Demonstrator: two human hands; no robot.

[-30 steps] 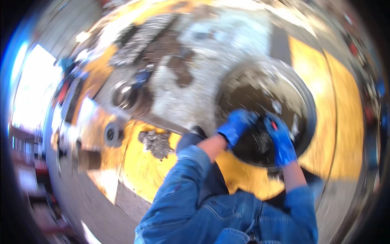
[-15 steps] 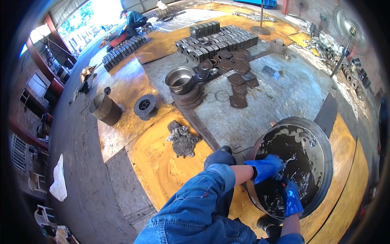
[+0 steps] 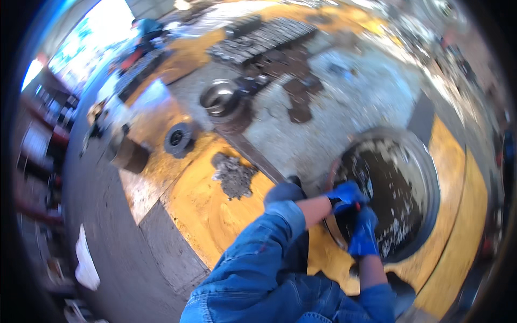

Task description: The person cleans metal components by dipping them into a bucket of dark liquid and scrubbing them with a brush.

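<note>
The blue-gloved left hand (image 3: 347, 192) and right hand (image 3: 365, 223) come together over the near left part of a round metal tub (image 3: 431, 185) of dark liquid (image 3: 393, 185), which stands on the floor (image 3: 202, 207), well right of a grey clump (image 3: 235, 176). A small red thing (image 3: 357, 206) shows between them; blur hides each grip, so I cannot tell whether either is clenched or released

The left glove (image 3: 347, 192) and right glove (image 3: 364, 227) are bright blue, the sleeves (image 3: 247, 250) a denim blue. At lower right, the tub (image 3: 432, 207) is grey, its liquid (image 3: 396, 188) dark brown with pale streaks. Left of centre, the yellow panel (image 3: 196, 215) has brownish smears; the heap (image 3: 234, 176) is mottled grey. The lower-left cloth (image 3: 86, 264) is white.
</note>
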